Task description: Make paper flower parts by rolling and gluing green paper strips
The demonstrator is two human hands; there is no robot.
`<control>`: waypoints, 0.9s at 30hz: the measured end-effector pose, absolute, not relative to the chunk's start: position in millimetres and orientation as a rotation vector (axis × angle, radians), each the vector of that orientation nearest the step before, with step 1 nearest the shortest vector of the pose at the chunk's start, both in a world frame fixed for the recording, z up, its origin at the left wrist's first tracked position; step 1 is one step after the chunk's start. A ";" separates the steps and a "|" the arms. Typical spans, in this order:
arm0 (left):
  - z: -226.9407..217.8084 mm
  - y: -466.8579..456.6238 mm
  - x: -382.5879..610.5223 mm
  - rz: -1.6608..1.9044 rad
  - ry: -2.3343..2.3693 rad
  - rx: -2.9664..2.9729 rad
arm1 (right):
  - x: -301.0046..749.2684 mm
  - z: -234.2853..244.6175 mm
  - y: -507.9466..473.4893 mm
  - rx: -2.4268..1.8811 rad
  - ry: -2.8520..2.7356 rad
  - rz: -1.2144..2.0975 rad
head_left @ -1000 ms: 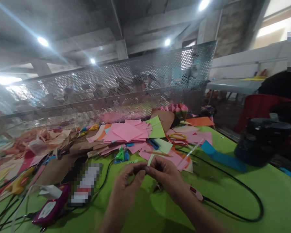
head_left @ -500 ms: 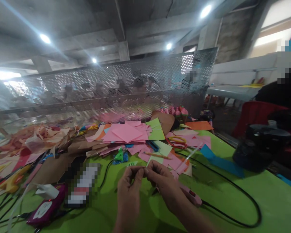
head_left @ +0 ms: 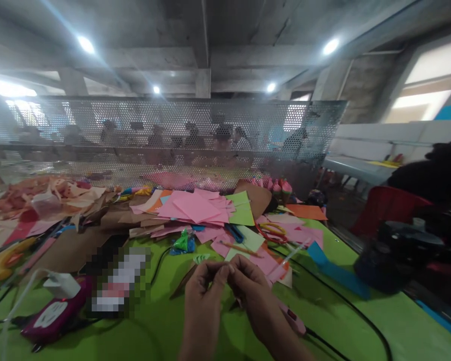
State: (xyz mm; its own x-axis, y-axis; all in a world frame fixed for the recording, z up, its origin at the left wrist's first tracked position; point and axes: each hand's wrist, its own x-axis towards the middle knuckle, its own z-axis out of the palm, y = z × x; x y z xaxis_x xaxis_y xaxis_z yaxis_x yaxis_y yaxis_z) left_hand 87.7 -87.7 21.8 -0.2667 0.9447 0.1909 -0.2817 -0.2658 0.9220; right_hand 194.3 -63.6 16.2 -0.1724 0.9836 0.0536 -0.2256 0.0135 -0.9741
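My left hand (head_left: 205, 288) and my right hand (head_left: 250, 283) meet fingertip to fingertip low in the middle of the view, above the green table (head_left: 361, 326). Both are pinched shut on something too small to make out. A pink glue gun (head_left: 291, 321) with a black cord (head_left: 361, 311) lies under my right wrist. A little beyond my fingers lie a small folded green paper piece (head_left: 202, 258) and a pencil (head_left: 240, 248).
A pile of pink and green paper sheets (head_left: 199, 208) and brown paper (head_left: 71, 245) covers the table's far half. Red-handled scissors (head_left: 272, 229), a blue strip (head_left: 334, 268), a magenta device (head_left: 54, 316), a black container (head_left: 394, 255). A perforated metal screen (head_left: 165, 140) stands behind, people beyond it.
The camera has tilted and shifted, so the table reads lower. My hands stay pinched together and have drawn slightly nearer to me.
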 end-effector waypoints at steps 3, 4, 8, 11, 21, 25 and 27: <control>17.2 -85.5 85.1 1.688 1.012 1.052 | 193.1 17.0 -64.1 -0.900 -1.159 1.436; 15.2 -85.1 85.3 1.698 1.017 1.068 | 192.6 16.9 -64.4 -0.893 -1.151 1.442; 8.8 -85.8 91.0 1.816 1.066 1.118 | 190.1 13.3 -65.6 -0.817 -1.112 1.494; 8.4 -87.2 94.5 1.865 1.066 1.085 | 188.0 10.2 -66.8 -0.771 -1.081 1.573; 13.5 -82.1 85.7 1.709 0.929 0.960 | 188.0 16.0 -69.1 -0.730 -1.025 1.687; 17.5 -80.0 80.8 1.702 0.991 1.054 | 187.3 17.8 -67.5 -0.678 -0.943 1.754; 20.0 -79.4 79.1 1.703 1.030 1.136 | 186.6 18.4 -67.5 -0.671 -0.926 1.758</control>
